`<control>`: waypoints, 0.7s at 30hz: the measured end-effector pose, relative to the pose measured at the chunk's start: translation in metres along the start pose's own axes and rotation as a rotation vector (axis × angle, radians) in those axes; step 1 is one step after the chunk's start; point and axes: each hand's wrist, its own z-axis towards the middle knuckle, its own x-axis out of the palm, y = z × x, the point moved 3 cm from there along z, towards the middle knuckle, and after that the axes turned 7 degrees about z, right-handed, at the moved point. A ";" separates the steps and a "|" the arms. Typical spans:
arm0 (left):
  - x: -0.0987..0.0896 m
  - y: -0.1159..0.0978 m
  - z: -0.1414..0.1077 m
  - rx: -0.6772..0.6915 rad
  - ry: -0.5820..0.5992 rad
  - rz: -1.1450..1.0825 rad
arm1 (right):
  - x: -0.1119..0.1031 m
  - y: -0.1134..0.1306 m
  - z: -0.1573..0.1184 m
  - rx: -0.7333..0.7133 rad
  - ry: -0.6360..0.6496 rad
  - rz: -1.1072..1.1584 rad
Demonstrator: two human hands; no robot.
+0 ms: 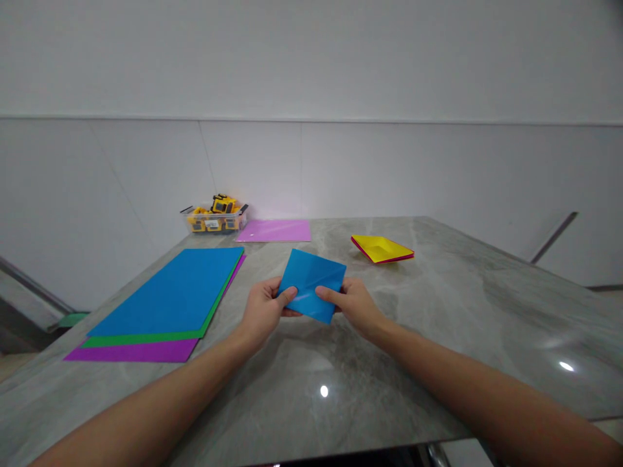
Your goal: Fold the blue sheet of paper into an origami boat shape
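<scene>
A folded piece of blue paper (314,275), roughly square and tilted, is held above the table between both hands. My left hand (267,301) grips its left edge, thumb on the front face and fingers behind. On the opposite edge, my right hand (355,301) pinches the paper the same way, with its thumb lying across the front. The fingers behind the sheet are mostly hidden. Beyond my right hand sits a folded yellow paper shape (384,248) with a red layer under it, opened like a shallow dish.
Large blue (170,292), green (141,339) and purple sheets (136,352) lie stacked at the left of the grey marbled table (389,415). A pink sheet (277,231) rests at the back, beside a clear plastic box (214,222) of yellow toy vehicles. Behind stands a white wall (365,168).
</scene>
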 end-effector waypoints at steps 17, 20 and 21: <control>-0.006 0.000 0.002 -0.003 -0.229 0.315 | 0.030 -0.014 -0.023 0.292 0.468 0.019; -0.001 -0.001 0.000 -0.073 -0.190 0.303 | 0.031 -0.012 -0.027 0.298 0.534 0.037; 0.000 -0.001 -0.001 -0.099 -0.181 0.299 | 0.031 -0.011 -0.027 0.303 0.555 0.037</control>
